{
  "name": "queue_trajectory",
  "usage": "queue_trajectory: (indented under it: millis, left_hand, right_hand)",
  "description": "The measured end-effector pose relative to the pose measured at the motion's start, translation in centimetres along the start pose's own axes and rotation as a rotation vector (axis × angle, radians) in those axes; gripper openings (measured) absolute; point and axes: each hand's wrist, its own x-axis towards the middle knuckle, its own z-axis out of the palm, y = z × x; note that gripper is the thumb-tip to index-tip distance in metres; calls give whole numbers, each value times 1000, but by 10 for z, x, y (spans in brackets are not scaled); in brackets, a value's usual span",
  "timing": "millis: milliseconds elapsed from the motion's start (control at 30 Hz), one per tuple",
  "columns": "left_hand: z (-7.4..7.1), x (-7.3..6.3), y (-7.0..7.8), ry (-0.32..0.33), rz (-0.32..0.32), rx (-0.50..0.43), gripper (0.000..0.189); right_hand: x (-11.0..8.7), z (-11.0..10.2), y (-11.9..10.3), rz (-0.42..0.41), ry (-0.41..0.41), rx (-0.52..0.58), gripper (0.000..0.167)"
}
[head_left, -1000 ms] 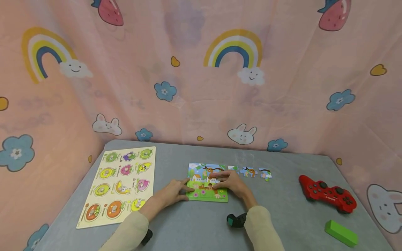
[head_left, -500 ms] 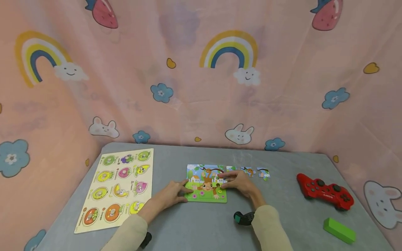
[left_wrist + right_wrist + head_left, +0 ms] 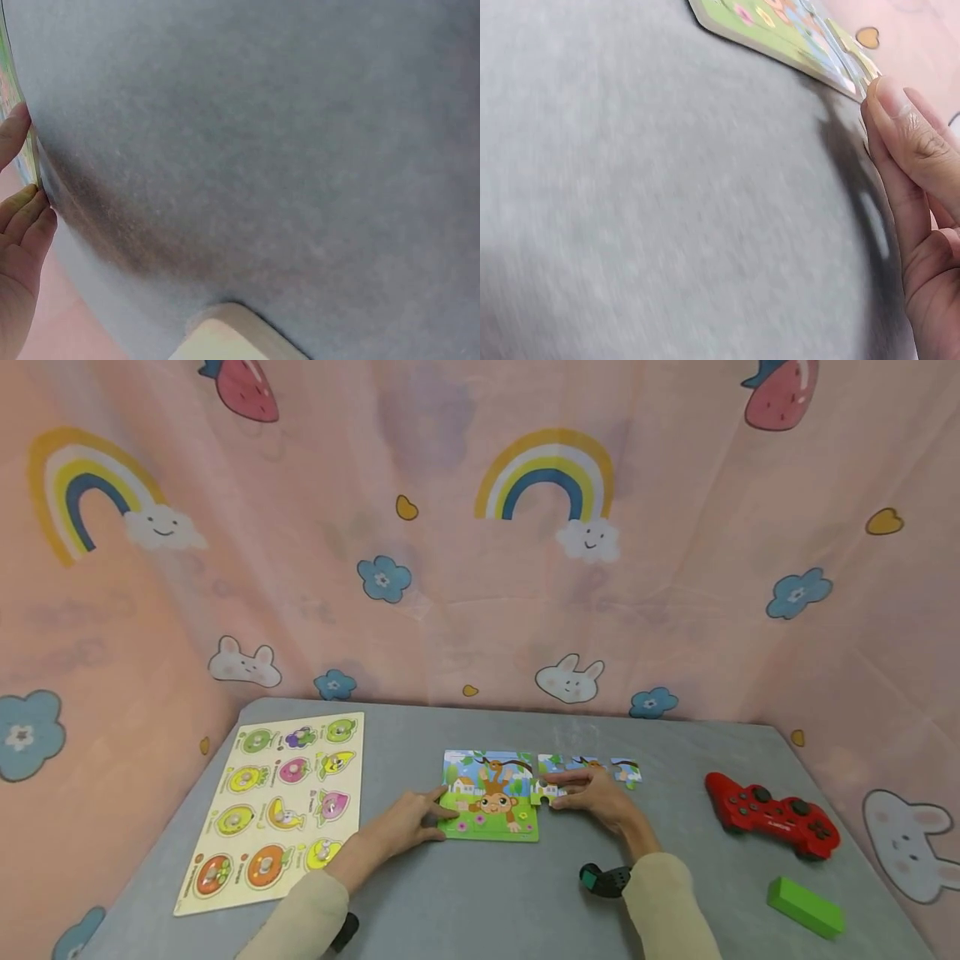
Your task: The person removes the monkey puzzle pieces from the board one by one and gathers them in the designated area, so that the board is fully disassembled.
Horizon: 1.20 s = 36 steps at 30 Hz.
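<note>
A monkey jigsaw puzzle board lies mid-table in the head view. My left hand rests at its left edge, fingertips spread along it. In the left wrist view, the fingertips touch the board's rim. My right hand pinches a puzzle piece, showing a white house and green ground, between thumb and fingers at the board's right edge. The right wrist view shows the thumb pressed against a finger near the board's corner, the piece mostly hidden. Loose puzzle pieces lie beyond this hand.
At left lies a cream fruit puzzle board with knobbed pieces. A red game controller and a green block lie on the right of the grey table. A pink patterned curtain stands behind.
My right hand has moved right with the puzzle piece, from over the board to its right edge, uncovering the monkey's face. My left hand has stayed at the board's left edge.
</note>
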Motion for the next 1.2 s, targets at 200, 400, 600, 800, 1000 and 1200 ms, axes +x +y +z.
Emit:
queue_trajectory:
  millis: [200, 400, 600, 800, 1000, 1200]
  left_hand:
    - [-1, -2, -1, 8, 12, 6, 34]
    - [-1, -2, -2, 12, 10, 0, 34]
    - [0, -2, -2, 12, 4, 10, 34]
    - [0, 0, -3, 17, 17, -6, 34]
    - [2, -1, -2, 26, 23, -15, 33]
    - [1, -2, -1, 30, 21, -23, 33]
  right_hand:
    - [-5, -7, 1, 28, 23, -20, 49]
    - [-8, -12, 3, 26, 14, -10, 49]
    - [-9, -11, 2, 27, 26, -31, 49]
    - [-10, -8, -3, 7, 98, -212, 44]
    - [-10, -7, -5, -16, 123, -338, 39]
    - [-9, -3, -8, -19, 145, -415, 37]
